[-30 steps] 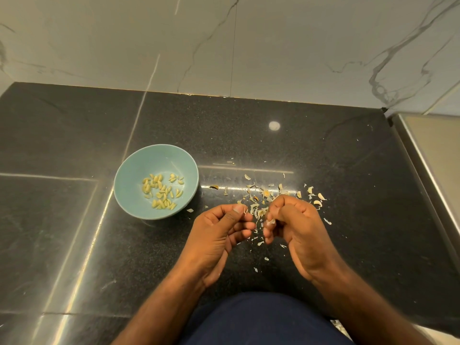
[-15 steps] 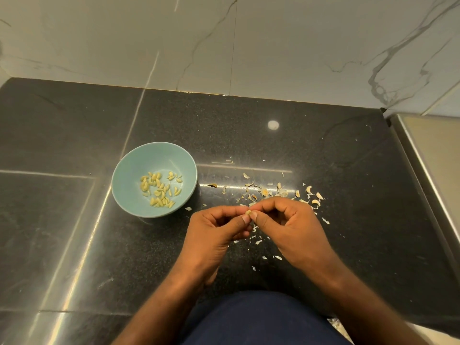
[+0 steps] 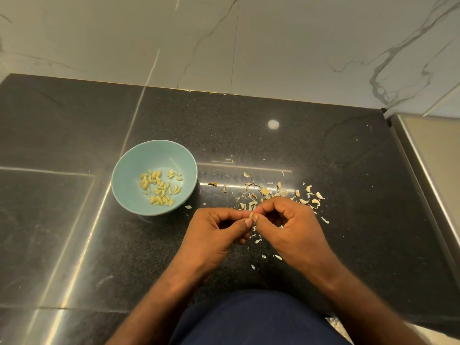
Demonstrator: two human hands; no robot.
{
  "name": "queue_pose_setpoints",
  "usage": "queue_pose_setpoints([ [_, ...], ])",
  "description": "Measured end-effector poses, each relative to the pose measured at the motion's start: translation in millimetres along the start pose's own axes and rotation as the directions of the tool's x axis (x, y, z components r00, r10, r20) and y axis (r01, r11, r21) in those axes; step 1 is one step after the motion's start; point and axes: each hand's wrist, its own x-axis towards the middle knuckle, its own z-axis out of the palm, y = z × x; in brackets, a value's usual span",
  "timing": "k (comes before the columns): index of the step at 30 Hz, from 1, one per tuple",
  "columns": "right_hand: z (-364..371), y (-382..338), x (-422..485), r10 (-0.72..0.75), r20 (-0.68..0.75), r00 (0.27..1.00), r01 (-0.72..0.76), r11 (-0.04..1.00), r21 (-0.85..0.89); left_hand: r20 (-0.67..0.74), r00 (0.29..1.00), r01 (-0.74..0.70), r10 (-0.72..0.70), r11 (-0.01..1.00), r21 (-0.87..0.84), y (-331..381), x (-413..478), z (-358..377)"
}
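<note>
**Black speckle, pale teal and cream**

The table (image 3: 323, 158) is glossy black stone with a fine pale speckle, crossed by bright streaks of reflected light. Toward its left side a bowl (image 3: 129, 165) is plain pale teal, and the peeled seeds (image 3: 159, 188) in it are soft yellow. The husks (image 3: 263, 191) scattered right of centre are cream and off-white (a few tinged tan or orange). The single seed (image 3: 251, 215) over the near middle is pale yellow-green. Behind the far edge the wall (image 3: 273, 46) is white marble with thin grey veins. At the right edge a metal surface (image 3: 438, 155) is dull silver-beige. At the near edge a garment (image 3: 254, 319) is plain navy.
</note>
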Motion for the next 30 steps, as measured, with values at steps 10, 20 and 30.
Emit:
queue_pose_setpoints([
  [10,0.8,-2.8,0.6,0.017,0.004,1.000,-0.017,0.998,0.055,0.030,1.000,0.008,-0.008,1.000,-0.010,-4.4,-0.4,0.1],
  [20,-1.7,1.8,3.3,0.114,0.004,0.994,-0.111,0.961,0.254,-0.121,0.991,-0.061,0.053,0.996,-0.061,-5.9,3.6,0.5],
  [30,3.9,4.2,1.0,-0.023,0.048,0.999,0.018,0.994,0.107,-0.128,0.991,-0.050,0.039,0.995,-0.085,-10.3,3.6,3.0],
])
